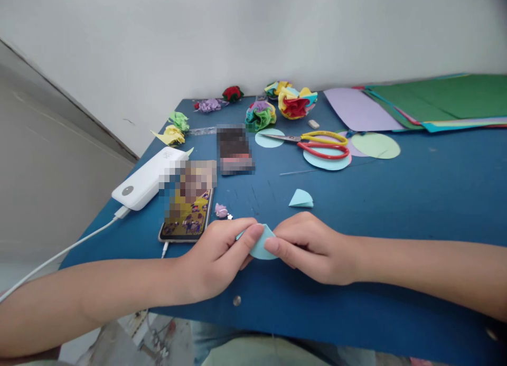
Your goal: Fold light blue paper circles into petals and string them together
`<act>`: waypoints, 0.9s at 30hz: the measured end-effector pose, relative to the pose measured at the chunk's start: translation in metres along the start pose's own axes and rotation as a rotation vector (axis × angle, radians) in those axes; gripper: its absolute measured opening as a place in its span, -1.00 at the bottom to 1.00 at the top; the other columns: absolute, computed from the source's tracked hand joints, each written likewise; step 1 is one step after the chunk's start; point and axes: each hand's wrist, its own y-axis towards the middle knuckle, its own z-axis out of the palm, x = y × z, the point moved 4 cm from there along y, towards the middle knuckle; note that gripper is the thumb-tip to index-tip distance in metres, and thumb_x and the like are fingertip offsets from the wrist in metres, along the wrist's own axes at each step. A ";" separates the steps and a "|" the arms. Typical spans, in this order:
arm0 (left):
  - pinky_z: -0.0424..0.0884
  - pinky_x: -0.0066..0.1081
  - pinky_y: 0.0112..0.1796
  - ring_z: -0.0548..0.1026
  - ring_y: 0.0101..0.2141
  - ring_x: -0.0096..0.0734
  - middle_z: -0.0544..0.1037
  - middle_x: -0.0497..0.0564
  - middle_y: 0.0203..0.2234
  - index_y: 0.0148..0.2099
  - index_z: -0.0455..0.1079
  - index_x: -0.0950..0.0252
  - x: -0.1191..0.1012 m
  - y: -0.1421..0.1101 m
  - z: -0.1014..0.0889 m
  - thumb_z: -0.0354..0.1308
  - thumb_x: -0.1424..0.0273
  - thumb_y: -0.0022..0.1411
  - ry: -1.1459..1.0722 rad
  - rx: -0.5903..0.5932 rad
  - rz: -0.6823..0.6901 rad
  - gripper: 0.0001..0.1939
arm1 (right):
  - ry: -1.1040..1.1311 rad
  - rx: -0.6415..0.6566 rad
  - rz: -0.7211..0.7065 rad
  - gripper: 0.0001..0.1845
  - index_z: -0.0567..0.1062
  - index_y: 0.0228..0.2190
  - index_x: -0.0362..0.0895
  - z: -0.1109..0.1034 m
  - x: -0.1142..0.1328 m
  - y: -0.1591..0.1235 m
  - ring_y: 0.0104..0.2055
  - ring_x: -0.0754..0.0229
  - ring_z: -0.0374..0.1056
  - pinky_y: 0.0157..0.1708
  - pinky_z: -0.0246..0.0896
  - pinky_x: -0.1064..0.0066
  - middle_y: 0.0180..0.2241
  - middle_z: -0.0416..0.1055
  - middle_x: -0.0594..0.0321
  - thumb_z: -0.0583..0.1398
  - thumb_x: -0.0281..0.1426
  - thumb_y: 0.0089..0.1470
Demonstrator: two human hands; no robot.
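Note:
Between my two hands is a folded light blue paper piece (264, 244) with a rounded lower edge. My left hand (227, 255) pinches its left side, thumb on top. On its right side my right hand (312, 247) grips it, thumb pressed on the paper. The fingers underneath are mostly hidden. Just beyond my hands lies another folded light blue paper piece (301, 198). Farther back, scissors (322, 144) with one yellow and one red handle rest on light blue paper circles (332, 162), beside a pale green circle (376, 145).
A white power bank (148, 178) and a phone (188, 213) with cables lie at left, near a dark, blurred-out object (236, 149). Crumpled paper flowers (297, 103) line the back. Coloured paper sheets (439, 102) are stacked at back right on the blue table (415, 197).

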 end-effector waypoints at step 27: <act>0.07 -0.38 -0.59 0.17 -0.64 -0.49 0.30 -0.06 -0.73 -0.66 0.19 0.31 -0.008 -0.006 0.028 -0.05 0.41 0.12 0.647 0.144 0.607 -0.68 | -0.376 -0.060 -0.423 -0.63 0.30 -0.13 -0.24 0.013 0.006 0.050 -0.01 0.07 0.17 -0.07 0.08 0.19 -0.18 0.37 0.04 -0.06 -0.58 -0.01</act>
